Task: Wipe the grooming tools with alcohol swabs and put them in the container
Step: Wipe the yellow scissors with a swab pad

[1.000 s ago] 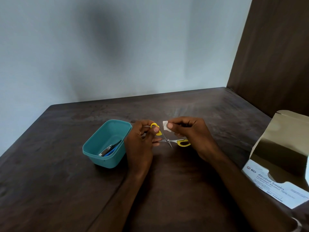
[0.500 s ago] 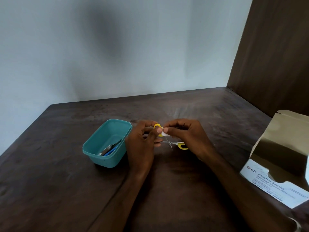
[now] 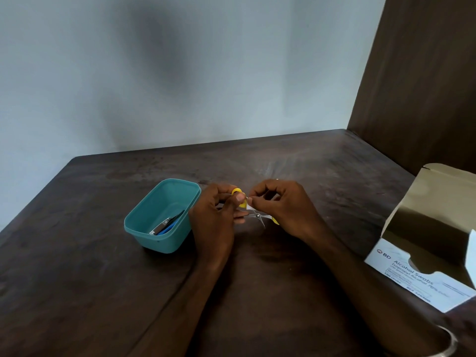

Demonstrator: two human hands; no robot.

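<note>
Head camera view: above a dark brown wooden surface, the left hand gripped a yellow loop handle of a small pair of steel-bladed scissors, their blades spread open, while the right hand pinched a small white alcohol swab against the scissors near that handle. Just beside the left hand stood a teal rounded-rectangular plastic container holding a metal nail clipper and a blue-handled tool, and an opened white cardboard box printed "Alcohol Swabs" sat at the right edge, well apart.
</note>
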